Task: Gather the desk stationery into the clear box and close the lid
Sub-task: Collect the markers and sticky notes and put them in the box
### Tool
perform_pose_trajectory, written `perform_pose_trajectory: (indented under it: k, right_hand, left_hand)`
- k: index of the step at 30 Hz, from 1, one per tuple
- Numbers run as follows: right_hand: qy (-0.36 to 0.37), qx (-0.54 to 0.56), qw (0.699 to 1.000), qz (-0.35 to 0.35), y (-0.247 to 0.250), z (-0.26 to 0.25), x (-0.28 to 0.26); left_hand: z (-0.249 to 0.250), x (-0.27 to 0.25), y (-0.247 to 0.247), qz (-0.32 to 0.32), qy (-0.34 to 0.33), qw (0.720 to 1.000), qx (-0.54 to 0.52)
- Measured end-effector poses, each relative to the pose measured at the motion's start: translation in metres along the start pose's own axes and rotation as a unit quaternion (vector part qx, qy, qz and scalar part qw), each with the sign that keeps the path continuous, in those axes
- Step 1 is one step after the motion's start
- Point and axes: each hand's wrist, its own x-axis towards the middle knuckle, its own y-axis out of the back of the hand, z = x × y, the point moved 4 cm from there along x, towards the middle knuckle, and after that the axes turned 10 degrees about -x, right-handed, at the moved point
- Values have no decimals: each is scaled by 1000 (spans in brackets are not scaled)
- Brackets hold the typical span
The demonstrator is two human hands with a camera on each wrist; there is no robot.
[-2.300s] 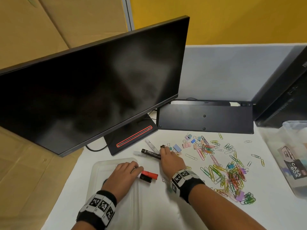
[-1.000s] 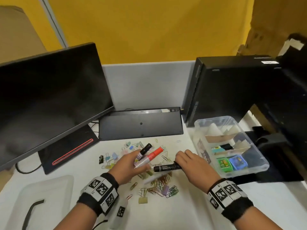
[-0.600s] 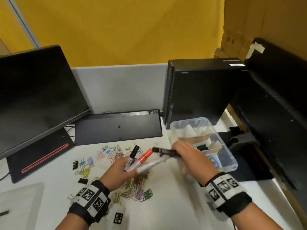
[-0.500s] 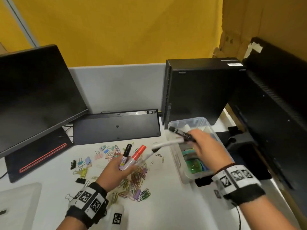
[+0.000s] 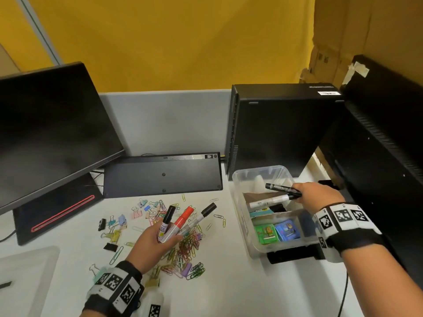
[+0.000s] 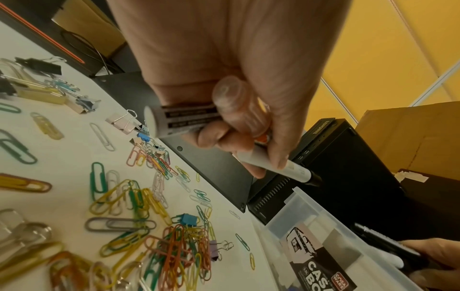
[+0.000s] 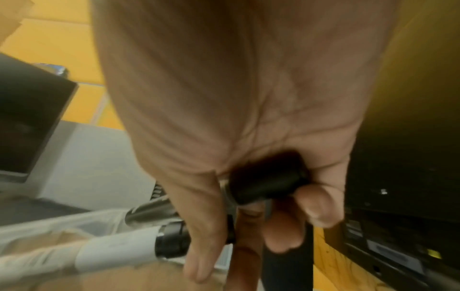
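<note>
My right hand (image 5: 314, 195) hovers over the clear box (image 5: 258, 172), gripping a black marker (image 5: 282, 189) and a white marker (image 5: 268, 201) whose tips point left above the box's contents. The right wrist view shows the black marker's end (image 7: 266, 177) in my curled fingers and the white marker (image 7: 117, 249) below it. My left hand (image 5: 158, 240) stays above the paper clip pile (image 5: 185, 247), holding a black-capped marker (image 5: 168, 218), a red-capped marker (image 5: 183, 218) and a slim marker (image 5: 201, 216). The box lid (image 5: 25, 273) lies at the far left.
Binder clips (image 5: 114, 227) lie scattered left of the paper clips. An upturned keyboard (image 5: 162, 175), a monitor (image 5: 50, 133) and a black computer case (image 5: 277, 129) line the back. A white bottle (image 5: 155, 303) lies near my left wrist. The box holds green and blue packets (image 5: 275, 232).
My right hand has carried its two markers rightward from above the clips to over the box. The left hand has kept its markers and barely shifted.
</note>
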Motion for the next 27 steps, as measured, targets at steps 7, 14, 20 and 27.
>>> perform_pose_trajectory:
  k: [7,14,20,27]
  right_hand:
    - [11,71,997,-31,1,-26,0]
    - [60,103,992,29,6,-24,-24]
    - [117,111,987,-2,-17,-32,-3]
    - [-61,200,958,198,-50,-5,-33]
  left_hand:
    - [0,2,-6,2,6,1000,8]
    - [-4,-2,-12,-2,13,1000,-2]
    - [-5,-6,-16,-14,26,1000,-11]
    - [22,-7,-39,-7,-30,999,35]
